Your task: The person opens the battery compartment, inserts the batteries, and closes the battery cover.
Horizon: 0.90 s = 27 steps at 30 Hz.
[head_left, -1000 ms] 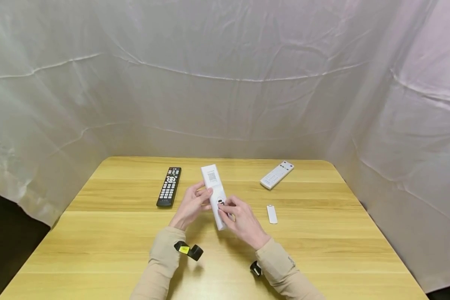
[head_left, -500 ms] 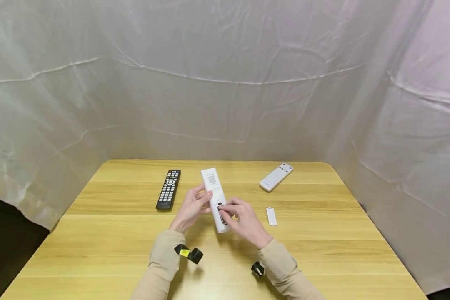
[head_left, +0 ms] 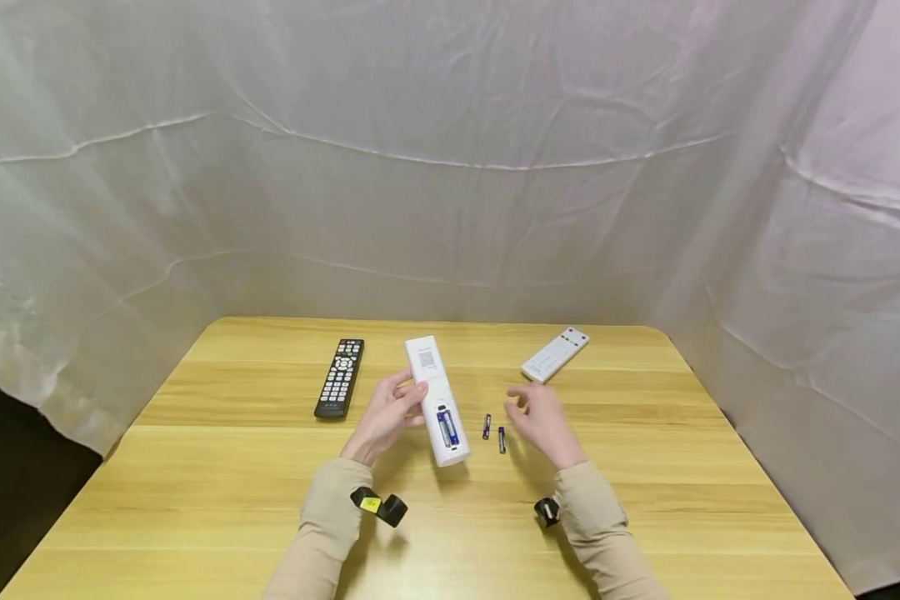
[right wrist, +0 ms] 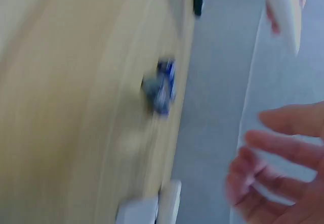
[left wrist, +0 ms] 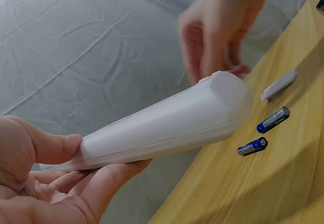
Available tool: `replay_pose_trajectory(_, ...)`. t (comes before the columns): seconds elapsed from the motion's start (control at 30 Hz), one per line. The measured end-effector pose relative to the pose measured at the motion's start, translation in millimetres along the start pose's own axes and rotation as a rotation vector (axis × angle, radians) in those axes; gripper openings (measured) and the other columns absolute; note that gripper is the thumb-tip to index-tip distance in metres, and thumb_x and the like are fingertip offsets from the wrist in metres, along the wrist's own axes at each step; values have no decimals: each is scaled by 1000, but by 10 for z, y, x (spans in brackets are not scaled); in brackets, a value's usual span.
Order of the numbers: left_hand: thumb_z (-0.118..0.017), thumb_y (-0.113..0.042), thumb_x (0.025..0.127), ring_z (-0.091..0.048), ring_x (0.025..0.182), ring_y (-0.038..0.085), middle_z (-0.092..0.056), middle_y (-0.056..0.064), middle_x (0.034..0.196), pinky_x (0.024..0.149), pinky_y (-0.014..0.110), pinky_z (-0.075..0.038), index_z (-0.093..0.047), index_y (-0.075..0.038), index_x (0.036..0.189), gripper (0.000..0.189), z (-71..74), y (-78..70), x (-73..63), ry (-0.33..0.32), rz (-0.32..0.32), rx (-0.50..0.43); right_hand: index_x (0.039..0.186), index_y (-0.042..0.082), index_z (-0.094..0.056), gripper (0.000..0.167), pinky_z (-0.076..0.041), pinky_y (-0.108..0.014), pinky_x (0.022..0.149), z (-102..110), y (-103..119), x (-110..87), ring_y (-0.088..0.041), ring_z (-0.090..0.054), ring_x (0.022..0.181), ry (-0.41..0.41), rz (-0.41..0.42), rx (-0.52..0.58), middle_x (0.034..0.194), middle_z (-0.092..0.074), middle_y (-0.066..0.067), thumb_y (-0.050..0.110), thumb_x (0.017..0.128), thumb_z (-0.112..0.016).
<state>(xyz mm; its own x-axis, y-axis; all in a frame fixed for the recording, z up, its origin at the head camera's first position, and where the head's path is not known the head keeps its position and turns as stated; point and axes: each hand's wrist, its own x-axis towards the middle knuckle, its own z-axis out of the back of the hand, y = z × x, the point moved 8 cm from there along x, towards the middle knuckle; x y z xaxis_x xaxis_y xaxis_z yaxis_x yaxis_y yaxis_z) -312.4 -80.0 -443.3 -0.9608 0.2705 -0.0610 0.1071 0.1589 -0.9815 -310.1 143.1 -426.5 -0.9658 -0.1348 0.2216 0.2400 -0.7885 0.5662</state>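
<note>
My left hand (head_left: 386, 412) grips a white remote control (head_left: 431, 379), back side up, thumb on top and fingers beneath. Its battery compartment is uncovered, with blue batteries (head_left: 447, 428) lying in it. In the left wrist view the remote's end points at two loose blue batteries (left wrist: 273, 119) on the wooden table. My right hand (head_left: 547, 423) is just right of those, holding nothing, thumb and fingers apart and loosely bent in the right wrist view. The white battery cover (left wrist: 279, 85) lies beyond the loose batteries; in the head view the right hand hides it.
A black remote control (head_left: 338, 379) lies on the table (head_left: 217, 467) to the left. Another white remote control (head_left: 555, 356) lies buttons up at the back right. Grey curtains (head_left: 450, 208) hang behind and on both sides.
My right hand has left the battery compartment and moved right. Batteries now show in the compartment, and two loose ones show on the table where the hand was. The left hand keeps its grip.
</note>
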Motion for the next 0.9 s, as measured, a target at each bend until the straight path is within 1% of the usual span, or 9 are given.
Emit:
replay_pose_trajectory(0.07,-46,-6,105,-72,84,11,-63,32,127,73,22,-63,-34,3,152,49,-1,-1,1,0,1,-2,122,-5,-67,37,-62,-44,77,15,-160,-4,-33,-67,92,48,-68,-57,112,-69,-27,11,89,-70)
replay_pose_trajectory(0.17,-46,-6,105,-72,85,11,-63,32,127,74,23,-64,-35,3,152,49,0,0,-2,-1,4,-5,133,-5,-59,50,-57,-58,94,26,-365,-42,-43,-62,109,118,-170,-98,128,-60,-32,14,88,-71)
replay_pose_trajectory(0.23,-46,-6,105,-72,85,12,-63,32,127,74,23,-64,-35,3,152,49,6,3,-5,-2,6,-5,139,-4,-54,57,-55,-61,96,25,-459,-67,-47,-60,112,153,-229,-95,134,-53,-35,16,88,-71)
replay_pose_trajectory(0.33,-47,-7,105,-72,86,12,-62,33,129,75,23,-64,-35,3,152,50,13,5,-7,-2,8,-4,143,-3,-51,63,-57,-60,91,28,-551,-90,-47,-59,107,190,-285,-95,133,-47,-36,17,87,-72)
replay_pose_trajectory(0.4,-47,-7,105,-72,86,12,-61,33,129,75,24,-64,-35,2,152,50,17,0,-6,-3,8,0,143,-3,-51,65,-58,-58,88,28,-583,-91,-45,-58,104,212,-293,-111,131,-48,-36,19,86,-73)
replay_pose_trajectory(0.5,-46,-7,105,-72,87,13,-61,34,130,77,25,-64,-35,2,152,49,16,-1,-5,1,8,2,140,-3,-54,64,-55,-58,91,22,-623,-97,-41,-56,105,240,-292,-142,125,-54,-33,20,84,-74)
replay_pose_trajectory(0.57,-46,-7,105,-72,88,13,-60,34,130,78,26,-64,-35,2,152,49,15,-3,-7,4,9,2,136,-4,-58,60,-52,-58,94,8,-632,-89,-40,-55,107,256,-274,-171,121,-59,-30,22,83,-74)
replay_pose_trajectory(0.7,-46,-7,105,-72,88,13,-61,33,130,79,26,-64,-35,3,152,49,17,-8,-13,6,9,0,130,-4,-62,55,-50,-58,96,-15,-629,-70,-39,-59,109,274,-239,-212,123,-65,-28,22,84,-75)
replay_pose_trajectory(0.9,-46,-7,105,-72,87,12,-60,34,130,77,24,-64,-34,3,152,50,9,-6,-13,7,6,-1,129,-5,-63,51,-57,-49,84,-27,-652,-72,-36,-64,100,282,-245,-222,125,-65,-32,19,85,-74)
